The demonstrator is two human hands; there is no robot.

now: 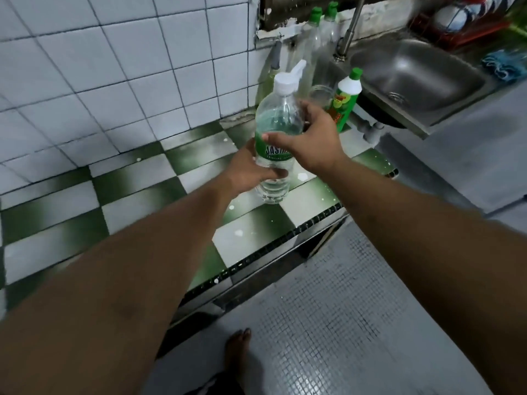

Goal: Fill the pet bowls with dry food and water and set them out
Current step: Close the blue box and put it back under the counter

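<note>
Both hands on water bottle (275,143) over table (159,178): left hand (248,169) fingers wrapped low, right hand (310,138) fingers curled around middle. Slick plastic, could slip, spill.

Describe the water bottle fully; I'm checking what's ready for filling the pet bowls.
The water bottle is clear plastic with a white screw cap, still on, and a green label. It is partly full of clear liquid. It stands roughly upright, slightly tilted, low over or on the green-and-white tiled counter. The left hand grips its lower body; the right hand wraps its middle.
</note>
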